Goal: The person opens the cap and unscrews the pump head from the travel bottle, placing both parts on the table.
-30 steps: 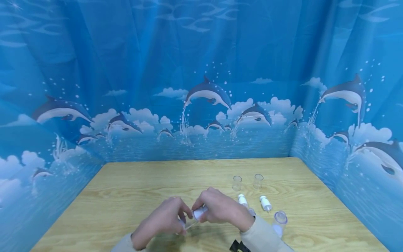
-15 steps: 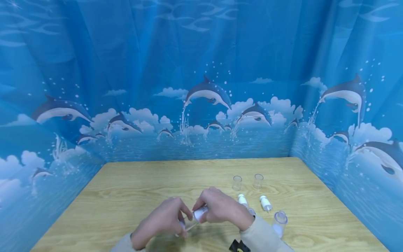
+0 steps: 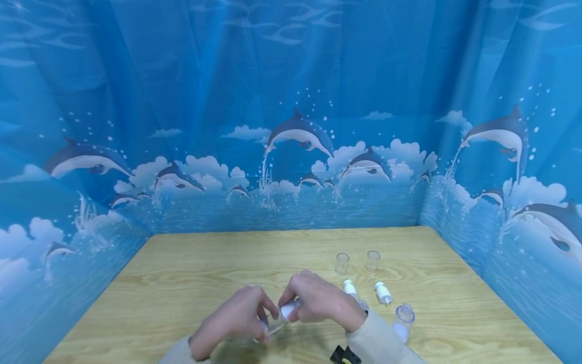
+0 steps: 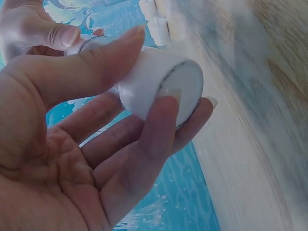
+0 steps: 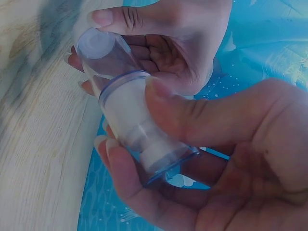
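Both hands hold a slim clear plastic pump bottle (image 3: 275, 327), tilted above the table. My left hand (image 3: 241, 314) holds its lower end between thumb and fingers; in the left wrist view the white base end (image 4: 159, 86) shows between them. With thumb and fingers, my right hand (image 3: 318, 298) grips the upper end. The right wrist view shows a white pump part (image 5: 127, 106) inside clear plastic there, and a pale disc (image 5: 96, 44) inside the clear body near the left thumb.
Two clear cups (image 3: 342, 264) stand at the back right of the wooden table (image 3: 204, 263). Nearer are two white pump heads (image 3: 383, 293) and a clear bottle (image 3: 403, 323) with white inside. A black object (image 3: 345, 355) lies by the right sleeve. A dolphin-print curtain (image 3: 291, 202) surrounds the table.
The hands and the bottle stay almost in place, with only tiny shifts of the fingers. Nothing on the table has visibly moved.
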### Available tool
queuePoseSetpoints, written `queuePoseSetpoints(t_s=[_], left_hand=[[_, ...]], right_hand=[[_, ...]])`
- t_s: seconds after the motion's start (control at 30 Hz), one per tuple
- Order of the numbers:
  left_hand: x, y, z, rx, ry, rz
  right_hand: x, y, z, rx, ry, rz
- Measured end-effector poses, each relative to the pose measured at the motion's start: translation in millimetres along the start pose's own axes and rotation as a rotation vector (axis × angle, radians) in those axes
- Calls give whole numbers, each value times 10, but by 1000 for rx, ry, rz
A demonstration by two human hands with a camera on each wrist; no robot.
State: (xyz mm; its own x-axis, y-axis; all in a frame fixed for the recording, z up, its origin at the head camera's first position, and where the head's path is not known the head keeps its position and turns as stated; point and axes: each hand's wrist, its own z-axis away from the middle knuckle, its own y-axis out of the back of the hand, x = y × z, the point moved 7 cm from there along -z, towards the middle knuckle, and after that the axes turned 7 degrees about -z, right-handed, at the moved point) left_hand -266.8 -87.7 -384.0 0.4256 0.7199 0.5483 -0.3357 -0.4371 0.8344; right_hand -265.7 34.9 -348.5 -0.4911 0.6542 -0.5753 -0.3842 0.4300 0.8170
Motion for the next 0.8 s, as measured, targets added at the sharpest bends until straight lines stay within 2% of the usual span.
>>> queuePoseSetpoints(t_s=[0.17, 0.47, 0.8], left_hand=[[-2, 22, 11, -4, 17, 14], [5, 43, 6, -22, -9, 6], [19, 48, 8, -10, -28, -38]], right_hand=[[7, 6, -4, 4, -14, -36], [1, 23, 0, 25, -19, -53], [-7, 36, 12, 39, -38, -67]])
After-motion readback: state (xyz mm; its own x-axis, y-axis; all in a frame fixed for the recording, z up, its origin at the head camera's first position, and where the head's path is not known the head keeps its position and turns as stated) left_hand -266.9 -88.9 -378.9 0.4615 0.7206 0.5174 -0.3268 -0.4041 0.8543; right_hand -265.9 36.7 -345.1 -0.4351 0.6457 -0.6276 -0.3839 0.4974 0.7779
